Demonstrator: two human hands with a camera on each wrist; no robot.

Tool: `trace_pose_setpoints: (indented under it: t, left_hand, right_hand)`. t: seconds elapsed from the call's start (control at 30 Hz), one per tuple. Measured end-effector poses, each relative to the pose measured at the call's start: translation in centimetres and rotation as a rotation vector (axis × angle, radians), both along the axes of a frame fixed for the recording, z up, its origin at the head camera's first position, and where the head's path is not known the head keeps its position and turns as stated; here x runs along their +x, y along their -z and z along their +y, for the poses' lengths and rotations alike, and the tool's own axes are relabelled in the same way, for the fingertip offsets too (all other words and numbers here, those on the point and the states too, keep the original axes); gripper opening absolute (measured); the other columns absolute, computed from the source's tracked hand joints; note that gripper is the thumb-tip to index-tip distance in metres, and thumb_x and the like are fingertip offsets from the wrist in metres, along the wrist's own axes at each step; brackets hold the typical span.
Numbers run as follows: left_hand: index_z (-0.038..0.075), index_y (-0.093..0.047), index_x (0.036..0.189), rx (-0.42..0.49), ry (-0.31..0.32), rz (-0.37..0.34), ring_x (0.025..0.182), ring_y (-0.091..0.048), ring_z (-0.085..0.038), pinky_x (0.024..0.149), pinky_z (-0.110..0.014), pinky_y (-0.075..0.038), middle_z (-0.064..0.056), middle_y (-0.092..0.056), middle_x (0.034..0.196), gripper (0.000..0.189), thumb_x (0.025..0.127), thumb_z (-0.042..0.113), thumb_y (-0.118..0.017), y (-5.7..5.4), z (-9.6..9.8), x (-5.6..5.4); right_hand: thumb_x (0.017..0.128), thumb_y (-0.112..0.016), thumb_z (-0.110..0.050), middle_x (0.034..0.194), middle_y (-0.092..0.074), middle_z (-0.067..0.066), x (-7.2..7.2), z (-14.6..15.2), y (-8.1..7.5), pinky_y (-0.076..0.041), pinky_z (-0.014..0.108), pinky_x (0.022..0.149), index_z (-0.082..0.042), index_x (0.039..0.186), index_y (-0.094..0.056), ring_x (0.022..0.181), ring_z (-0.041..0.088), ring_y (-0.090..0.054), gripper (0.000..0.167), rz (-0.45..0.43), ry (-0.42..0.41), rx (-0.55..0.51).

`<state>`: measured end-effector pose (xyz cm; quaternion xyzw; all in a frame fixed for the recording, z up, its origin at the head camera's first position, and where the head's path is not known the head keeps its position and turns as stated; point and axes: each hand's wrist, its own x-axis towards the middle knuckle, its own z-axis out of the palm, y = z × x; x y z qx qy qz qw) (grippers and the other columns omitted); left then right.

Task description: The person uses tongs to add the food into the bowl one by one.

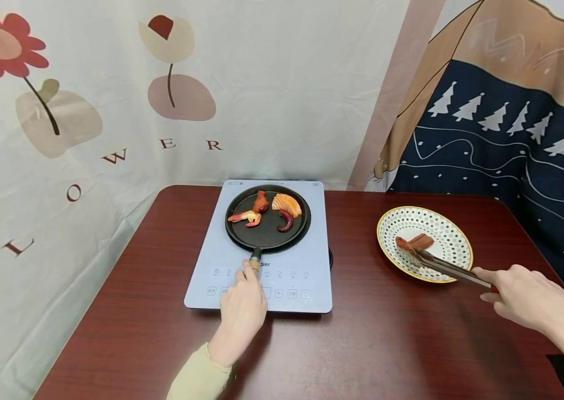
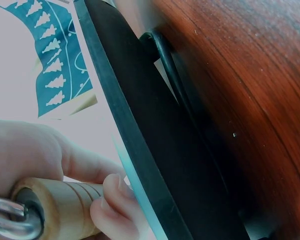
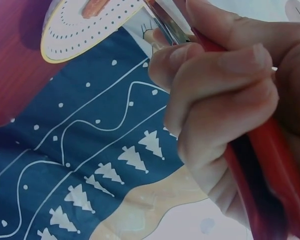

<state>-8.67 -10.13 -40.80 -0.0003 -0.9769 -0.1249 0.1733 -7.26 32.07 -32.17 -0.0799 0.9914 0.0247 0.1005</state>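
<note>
My left hand (image 1: 244, 303) grips the wooden handle (image 2: 70, 205) of a black frying pan (image 1: 269, 238). On the pan lie a drumstick (image 1: 260, 201), an orange salmon piece (image 1: 286, 204), a shrimp (image 1: 245, 217) and a purple octopus tentacle (image 1: 287, 221). To the right, my right hand (image 1: 527, 294) holds metal tongs (image 1: 449, 267) by their red handles (image 3: 272, 165). The tong tips reach into a dotted, yellow-rimmed plate (image 1: 454, 244), right at the reddish-brown food pieces (image 1: 421, 240) there; whether they pinch one, I cannot tell.
Under the pan is a pale blue induction cooker (image 1: 314, 250) with touch buttons along its front. A black cord (image 2: 167, 65) runs beside it. Both cooker and plate stand on a dark red wooden table (image 1: 362, 344). Printed curtains (image 1: 282, 100) hang behind.
</note>
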Motion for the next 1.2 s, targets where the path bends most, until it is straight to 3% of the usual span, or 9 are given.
trace_pose_setpoints:
  t: [0.63,1.2]
  left_hand:
    - [-0.013,-0.047,0.126,0.003,-0.002,-0.016,0.049,-0.057,-0.032,0.041,-0.040,-0.045,-0.024,-0.061,0.088,0.048,0.087,0.011,-0.062,0.0,0.0,-0.1]
    - [-0.013,-0.048,0.125,-0.003,-0.006,-0.005,0.049,-0.058,-0.032,0.041,-0.040,-0.046,-0.024,-0.061,0.089,0.049,0.086,0.012,-0.063,0.0,0.0,0.0]
  right_hand:
    - [0.079,-0.072,-0.013,0.054,-0.040,-0.003,-0.3,-1.7,-0.4,-0.028,0.028,0.044,0.000,0.114,-0.064,0.050,0.012,-0.036,0.038,0.154,-0.054,-0.059]
    - [0.079,-0.070,-0.012,0.058,-0.049,0.001,-1.6,-5.0,-1.7,-0.029,0.026,0.044,-0.004,0.121,-0.062,0.051,0.013,-0.038,0.043,0.231,-0.136,-0.096]
